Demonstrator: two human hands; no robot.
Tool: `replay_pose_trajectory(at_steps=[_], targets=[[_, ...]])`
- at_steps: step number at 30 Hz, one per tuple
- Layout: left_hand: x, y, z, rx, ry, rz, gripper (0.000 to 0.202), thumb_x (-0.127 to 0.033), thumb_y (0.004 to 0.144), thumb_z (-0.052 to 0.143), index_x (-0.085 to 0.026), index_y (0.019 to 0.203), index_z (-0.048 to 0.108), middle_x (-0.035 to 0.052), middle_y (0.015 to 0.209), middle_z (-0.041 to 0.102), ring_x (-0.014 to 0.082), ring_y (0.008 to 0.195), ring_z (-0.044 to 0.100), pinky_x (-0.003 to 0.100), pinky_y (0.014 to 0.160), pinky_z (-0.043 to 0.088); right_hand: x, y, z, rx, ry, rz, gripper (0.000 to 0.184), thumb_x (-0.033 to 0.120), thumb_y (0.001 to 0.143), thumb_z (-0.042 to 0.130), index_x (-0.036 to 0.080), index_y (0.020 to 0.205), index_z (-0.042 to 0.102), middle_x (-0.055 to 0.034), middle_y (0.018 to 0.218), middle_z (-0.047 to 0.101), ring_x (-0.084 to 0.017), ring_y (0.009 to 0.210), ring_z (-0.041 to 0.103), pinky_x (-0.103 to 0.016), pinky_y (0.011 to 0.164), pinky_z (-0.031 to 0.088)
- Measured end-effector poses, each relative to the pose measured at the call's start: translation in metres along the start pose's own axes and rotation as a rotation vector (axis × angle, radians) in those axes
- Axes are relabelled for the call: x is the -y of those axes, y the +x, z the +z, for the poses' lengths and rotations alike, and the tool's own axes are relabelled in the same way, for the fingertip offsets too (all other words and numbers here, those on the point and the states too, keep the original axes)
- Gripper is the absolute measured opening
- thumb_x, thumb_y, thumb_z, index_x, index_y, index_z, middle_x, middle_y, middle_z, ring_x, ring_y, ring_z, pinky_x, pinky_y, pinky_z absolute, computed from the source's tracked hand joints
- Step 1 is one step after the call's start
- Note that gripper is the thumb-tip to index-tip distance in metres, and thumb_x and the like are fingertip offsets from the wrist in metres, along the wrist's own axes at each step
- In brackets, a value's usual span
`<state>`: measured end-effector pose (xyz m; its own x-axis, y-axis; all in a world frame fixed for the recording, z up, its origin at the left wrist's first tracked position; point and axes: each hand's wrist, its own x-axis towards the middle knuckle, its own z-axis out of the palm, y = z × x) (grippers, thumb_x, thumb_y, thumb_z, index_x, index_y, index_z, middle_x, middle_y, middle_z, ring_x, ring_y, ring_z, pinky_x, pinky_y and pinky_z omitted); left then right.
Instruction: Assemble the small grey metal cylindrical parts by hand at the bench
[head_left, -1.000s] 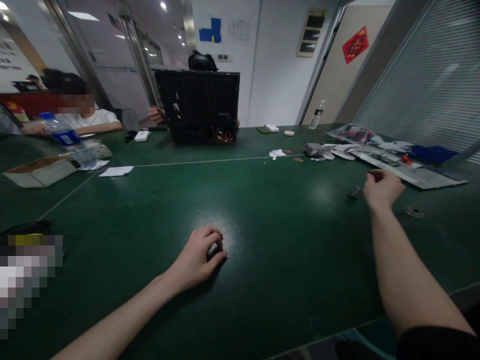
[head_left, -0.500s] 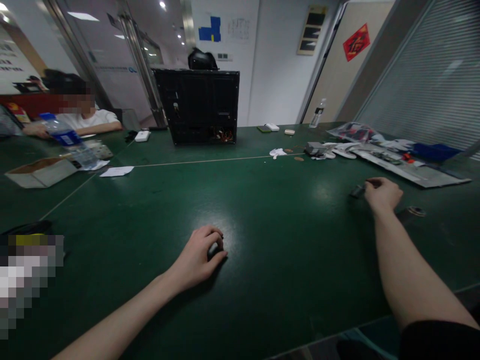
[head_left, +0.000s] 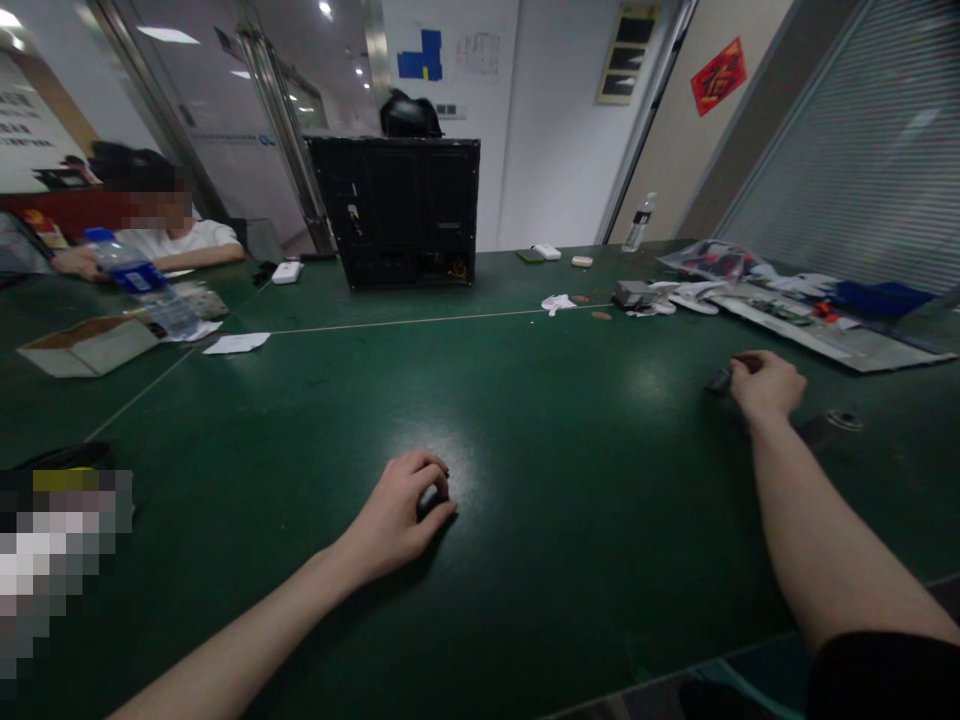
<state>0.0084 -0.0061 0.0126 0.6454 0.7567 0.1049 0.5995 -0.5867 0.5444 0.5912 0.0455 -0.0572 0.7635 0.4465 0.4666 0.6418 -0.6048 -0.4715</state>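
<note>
My left hand rests on the green table near the front middle, its fingers curled round a small dark object that I cannot name. My right hand reaches out to the right, fingers closed on a small dark grey part that lies on or just above the table. Both forearms are bare. A small dark ring-shaped piece lies just right of my right hand.
A black computer case stands upright at the table's far middle. A long board with parts, bags and a blue tray lies at far right. A cardboard box, water bottle and seated person are at far left.
My right hand has moved slightly forward and down onto the small grey part. My left hand has stayed put. The view has shifted a little.
</note>
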Motion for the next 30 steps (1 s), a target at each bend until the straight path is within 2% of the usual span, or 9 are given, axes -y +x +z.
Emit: replay_pose_trajectory(at_steps=[5, 15, 30], targets=[[-0.001, 0.0, -0.001, 0.002, 0.002, 0.002, 0.008, -0.027, 0.082, 0.058, -0.02, 0.085, 0.06, 0.0062, 0.106, 0.058, 0.0246, 0.1, 0.052, 0.043, 0.09, 0.043, 0.005, -0.001, -0.003, 0.03, -0.017, 0.103, 0.022, 0.031, 0.076, 0.06, 0.024, 0.095, 0.069, -0.0071, 0.09, 0.067, -0.02, 0.076, 0.056, -0.03, 0.066, 0.041], [-0.001, 0.001, -0.001, 0.006, 0.004, -0.001, 0.008, -0.027, 0.083, 0.058, -0.02, 0.086, 0.059, 0.0056, 0.106, 0.057, 0.0241, 0.101, 0.052, 0.043, 0.091, 0.042, 0.012, -0.007, -0.015, 0.032, -0.018, 0.126, 0.026, 0.035, 0.077, 0.057, 0.021, 0.096, 0.067, -0.0095, 0.087, 0.065, -0.022, 0.076, 0.054, -0.032, 0.066, 0.039], [-0.002, 0.001, -0.003, 0.024, 0.002, 0.003, 0.007, -0.026, 0.083, 0.058, -0.02, 0.085, 0.06, 0.0059, 0.105, 0.058, 0.0241, 0.1, 0.052, 0.043, 0.09, 0.043, 0.01, -0.003, -0.014, 0.074, -0.052, 0.134, 0.025, 0.031, 0.075, 0.056, 0.02, 0.094, 0.068, -0.0103, 0.085, 0.065, -0.023, 0.076, 0.055, -0.033, 0.067, 0.042]])
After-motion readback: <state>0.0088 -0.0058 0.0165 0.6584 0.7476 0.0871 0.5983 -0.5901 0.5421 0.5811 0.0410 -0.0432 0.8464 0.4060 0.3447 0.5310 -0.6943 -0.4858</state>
